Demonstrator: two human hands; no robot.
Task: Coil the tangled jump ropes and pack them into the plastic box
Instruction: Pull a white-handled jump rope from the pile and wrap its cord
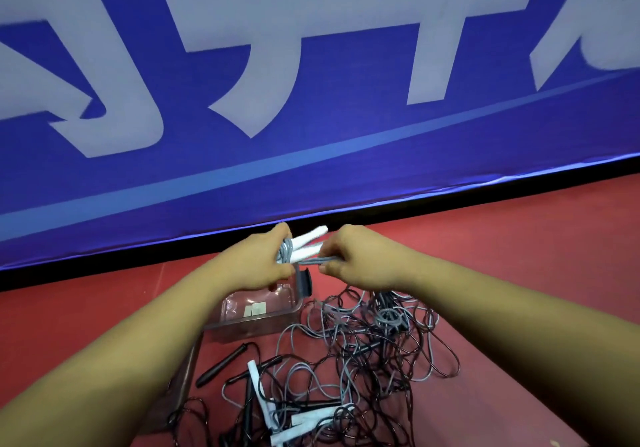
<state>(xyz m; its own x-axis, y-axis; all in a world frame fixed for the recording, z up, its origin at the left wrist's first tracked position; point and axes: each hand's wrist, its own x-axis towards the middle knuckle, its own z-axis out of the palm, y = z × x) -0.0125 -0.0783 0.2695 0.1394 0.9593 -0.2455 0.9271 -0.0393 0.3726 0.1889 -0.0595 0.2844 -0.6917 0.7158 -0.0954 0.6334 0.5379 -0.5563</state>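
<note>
**Finish the wrap, then lower the bundle into the box**

Your left hand point(258, 263) grips the coiled grey rope point(284, 252) together with its two white handles point(308, 243). Your right hand point(349, 259) pinches the rope's free strand, which stretches level and taut between the two hands. The bundle hangs in the air just above the far end of the plastic box point(242, 329), which stands on the floor point(519, 256) near its far edge, where the banner point(311, 65) meets it.

The step in hand looks like the final binding turn. Draw the strand snug round the coil, close to the handles, and tuck the end under a turn so it cannot spring loose. Clamp the coil flat with the left hand while the right works.

The handles lie side by side, their long axis slanting away from you and to the right, free ends toward the banner. Turn them along the box's length before lowering. The tangled ropes point(363, 349) lie on the floor nearer you, right of the box.
</note>
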